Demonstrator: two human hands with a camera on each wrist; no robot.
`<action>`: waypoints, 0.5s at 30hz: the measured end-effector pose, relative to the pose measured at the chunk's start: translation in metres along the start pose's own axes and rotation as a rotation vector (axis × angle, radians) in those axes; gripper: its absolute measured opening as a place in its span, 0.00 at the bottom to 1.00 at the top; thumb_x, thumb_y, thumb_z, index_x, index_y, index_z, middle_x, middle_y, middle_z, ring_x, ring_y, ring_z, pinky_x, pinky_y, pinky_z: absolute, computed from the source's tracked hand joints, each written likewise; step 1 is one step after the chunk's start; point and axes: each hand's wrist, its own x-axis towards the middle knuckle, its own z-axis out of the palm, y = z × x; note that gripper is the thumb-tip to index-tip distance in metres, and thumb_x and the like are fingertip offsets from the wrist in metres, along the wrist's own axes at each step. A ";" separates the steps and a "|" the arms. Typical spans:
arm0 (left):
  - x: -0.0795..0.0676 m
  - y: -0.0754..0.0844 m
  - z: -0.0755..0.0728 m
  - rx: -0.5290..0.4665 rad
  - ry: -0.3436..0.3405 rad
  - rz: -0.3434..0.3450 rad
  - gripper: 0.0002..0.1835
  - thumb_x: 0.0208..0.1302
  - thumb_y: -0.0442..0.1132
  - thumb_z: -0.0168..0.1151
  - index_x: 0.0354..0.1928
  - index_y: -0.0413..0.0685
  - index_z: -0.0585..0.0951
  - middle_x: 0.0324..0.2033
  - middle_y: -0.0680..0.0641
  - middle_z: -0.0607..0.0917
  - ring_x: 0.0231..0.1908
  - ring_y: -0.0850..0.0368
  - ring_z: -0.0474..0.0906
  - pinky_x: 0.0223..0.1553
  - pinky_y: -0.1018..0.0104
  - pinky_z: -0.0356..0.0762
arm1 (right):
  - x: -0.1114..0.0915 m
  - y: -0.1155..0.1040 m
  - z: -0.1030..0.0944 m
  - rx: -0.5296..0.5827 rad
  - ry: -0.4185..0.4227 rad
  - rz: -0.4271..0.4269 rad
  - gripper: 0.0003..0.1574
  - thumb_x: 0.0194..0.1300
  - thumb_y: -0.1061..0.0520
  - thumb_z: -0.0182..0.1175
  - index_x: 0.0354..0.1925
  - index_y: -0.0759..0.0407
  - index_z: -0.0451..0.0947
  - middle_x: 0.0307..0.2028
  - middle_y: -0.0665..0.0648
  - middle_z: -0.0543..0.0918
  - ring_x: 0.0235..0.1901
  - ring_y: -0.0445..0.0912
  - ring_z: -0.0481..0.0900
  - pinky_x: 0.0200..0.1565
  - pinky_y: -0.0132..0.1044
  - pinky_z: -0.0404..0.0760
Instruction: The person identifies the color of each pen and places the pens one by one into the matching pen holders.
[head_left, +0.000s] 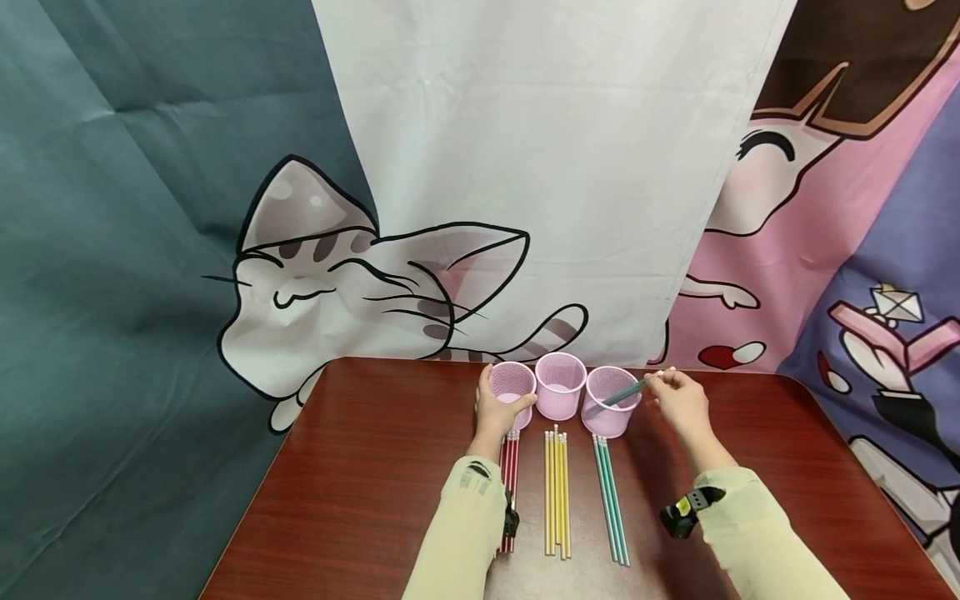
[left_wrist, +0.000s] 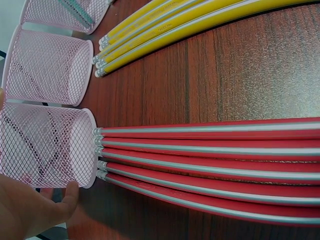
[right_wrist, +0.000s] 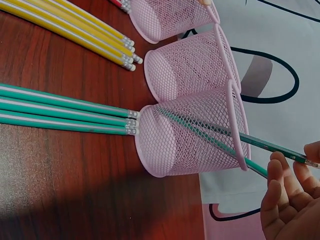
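Three pink mesh pencil cups stand in a row near the table's far edge. My left hand [head_left: 495, 412] grips the left cup [left_wrist: 47, 145], thumb toward its front right and fingers round its left side. Over the rim of the right cup [right_wrist: 195, 135], my right hand [head_left: 682, 408] pinches a green pencil [right_wrist: 272, 146] near its eraser end. That pencil slants down into the cup, its lower end inside. A second green pencil [right_wrist: 257, 168] leans in the same cup, its upper end hidden behind my fingers. The middle cup [head_left: 560, 387] stands between them.
In front of the cups lie red pencils [left_wrist: 210, 160] at left, yellow pencils [head_left: 557, 496] in the middle and three green pencils [head_left: 611, 504] at right, erasers toward the cups. A printed cloth [head_left: 570, 167] hangs behind the table [head_left: 360, 483].
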 end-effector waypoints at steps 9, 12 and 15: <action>0.001 -0.001 0.001 -0.004 0.001 0.004 0.53 0.32 0.42 0.80 0.65 0.57 0.62 0.59 0.40 0.68 0.57 0.41 0.65 0.56 0.49 0.63 | 0.002 0.002 -0.002 -0.013 -0.021 -0.037 0.26 0.66 0.48 0.54 0.51 0.68 0.74 0.35 0.61 0.81 0.19 0.32 0.75 0.24 0.26 0.73; 0.002 -0.002 0.001 0.002 0.001 0.007 0.53 0.32 0.43 0.80 0.65 0.57 0.62 0.59 0.40 0.68 0.57 0.41 0.65 0.56 0.49 0.62 | 0.003 0.003 -0.002 0.013 -0.039 -0.037 0.25 0.66 0.50 0.53 0.53 0.68 0.72 0.34 0.62 0.82 0.19 0.32 0.75 0.23 0.27 0.73; 0.002 -0.003 0.001 0.006 0.004 0.009 0.53 0.31 0.43 0.81 0.65 0.57 0.62 0.59 0.40 0.68 0.57 0.40 0.65 0.56 0.48 0.62 | 0.003 0.002 -0.002 0.022 -0.037 -0.039 0.24 0.66 0.52 0.53 0.54 0.67 0.70 0.32 0.61 0.83 0.18 0.32 0.76 0.22 0.28 0.73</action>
